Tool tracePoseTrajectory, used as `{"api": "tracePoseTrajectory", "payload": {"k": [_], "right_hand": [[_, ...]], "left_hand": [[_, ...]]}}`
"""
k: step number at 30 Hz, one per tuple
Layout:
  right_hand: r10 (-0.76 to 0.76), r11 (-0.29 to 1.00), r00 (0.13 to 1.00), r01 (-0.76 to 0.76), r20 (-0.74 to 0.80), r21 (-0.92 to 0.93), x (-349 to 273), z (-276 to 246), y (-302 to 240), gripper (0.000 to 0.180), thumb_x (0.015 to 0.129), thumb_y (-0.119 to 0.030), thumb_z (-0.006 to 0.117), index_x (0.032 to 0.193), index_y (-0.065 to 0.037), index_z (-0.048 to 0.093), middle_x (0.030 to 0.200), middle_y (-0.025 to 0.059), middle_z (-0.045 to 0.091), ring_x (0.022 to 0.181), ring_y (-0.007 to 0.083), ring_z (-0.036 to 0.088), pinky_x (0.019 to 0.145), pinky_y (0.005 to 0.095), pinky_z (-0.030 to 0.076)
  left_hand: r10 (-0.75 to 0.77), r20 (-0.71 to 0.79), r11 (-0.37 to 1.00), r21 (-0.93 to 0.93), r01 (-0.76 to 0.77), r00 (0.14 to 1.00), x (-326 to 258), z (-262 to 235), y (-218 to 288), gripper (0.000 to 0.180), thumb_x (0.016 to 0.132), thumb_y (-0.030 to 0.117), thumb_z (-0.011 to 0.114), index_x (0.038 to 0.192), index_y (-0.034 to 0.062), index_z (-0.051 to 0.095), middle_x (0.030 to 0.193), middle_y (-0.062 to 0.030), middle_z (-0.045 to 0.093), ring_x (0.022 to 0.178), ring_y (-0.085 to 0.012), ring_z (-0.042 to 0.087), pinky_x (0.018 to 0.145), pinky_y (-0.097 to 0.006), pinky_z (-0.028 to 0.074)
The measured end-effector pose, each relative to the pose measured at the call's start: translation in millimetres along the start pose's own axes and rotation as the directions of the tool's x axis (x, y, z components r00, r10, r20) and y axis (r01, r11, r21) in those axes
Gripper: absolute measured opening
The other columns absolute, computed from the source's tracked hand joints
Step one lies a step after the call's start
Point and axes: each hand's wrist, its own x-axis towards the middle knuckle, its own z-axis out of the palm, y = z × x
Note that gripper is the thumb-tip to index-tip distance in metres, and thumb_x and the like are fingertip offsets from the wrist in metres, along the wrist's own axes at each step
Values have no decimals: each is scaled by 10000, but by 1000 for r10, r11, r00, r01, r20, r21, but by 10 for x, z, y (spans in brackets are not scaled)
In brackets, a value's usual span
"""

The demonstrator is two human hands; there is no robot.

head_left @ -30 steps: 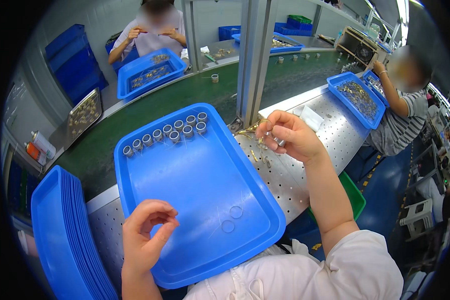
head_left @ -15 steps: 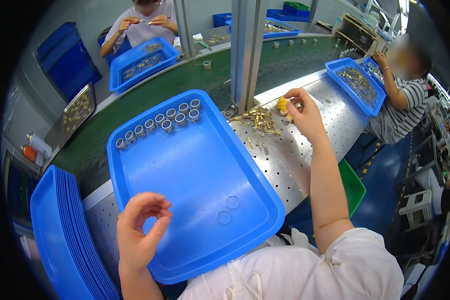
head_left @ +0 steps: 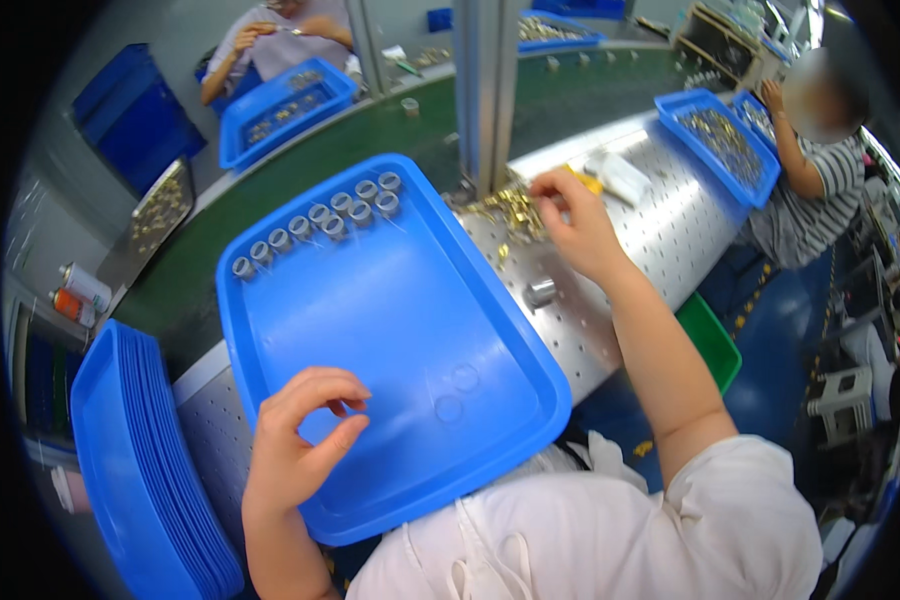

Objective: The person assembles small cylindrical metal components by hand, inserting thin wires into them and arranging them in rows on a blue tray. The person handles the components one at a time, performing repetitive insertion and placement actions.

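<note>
My left hand (head_left: 308, 440) hovers over the left near part of a blue tray (head_left: 370, 310), its fingers curved and the thumb apart, with nothing in it. Over a pile of small brass-coloured parts (head_left: 515, 215), right of the tray, my right hand (head_left: 577, 228) bends its fingers downward. A gap shows between its thumb and forefinger; I see nothing held there. A short grey metal cylinder (head_left: 540, 292) lies just below this hand. Beside it rest a yellow piece (head_left: 585, 180) and a white container-like thing (head_left: 625, 178). Several small grey ring-topped cups (head_left: 333, 225) with thin wires line the tray's far end.
Two thin clear rings (head_left: 457, 394) lie in the tray's near right. Stacked blue trays (head_left: 140, 440) stand at left. A metal post (head_left: 483, 100) rises behind the tray, before a green belt (head_left: 200, 260). Two people work at other blue trays (head_left: 715, 150); a green bin (head_left: 710, 345) sits lower right.
My right hand has moved left from the yellow and white things to the brass parts. The grey cylinder now shows on the metal table. My left hand has shifted slightly right.
</note>
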Motion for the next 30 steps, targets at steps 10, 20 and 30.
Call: {"api": "tracePoseTrajectory", "payload": {"k": [10, 20, 30], "right_hand": [[-230, 877, 936, 318, 267, -360, -959, 86, -373, 251, 759, -71, 612, 1001, -50, 550, 994, 104, 528, 912, 276, 486, 812, 349, 438], [-391, 863, 892, 269, -228, -428, -1112, -427, -171, 369, 692, -50, 707, 1025, -58, 549, 982, 108, 563, 858, 278, 554, 711, 327, 478], [288, 660, 790, -574, -542, -486, -2951, -1263, 2599, 287, 633, -46, 696, 906, -85, 617, 814, 139, 548, 754, 312, 559, 676, 389, 480]], "left_hand": [[-14, 36, 998, 67, 12, 999, -11, 28, -24, 202, 659, -33, 664, 857, -6, 638, 879, -109, 651, 812, -213, 612, 693, -295, 489], [-49, 131, 971, 237, 17, 990, -105, -199, 95, 219, 640, -6, 641, 858, -16, 633, 874, -118, 637, 813, -208, 600, 717, -291, 473], [-37, -129, 950, 304, 75, 991, -252, -443, -79, 94, 739, 18, 616, 828, -10, 608, 816, -91, 611, 780, -174, 594, 698, -269, 475]]}}
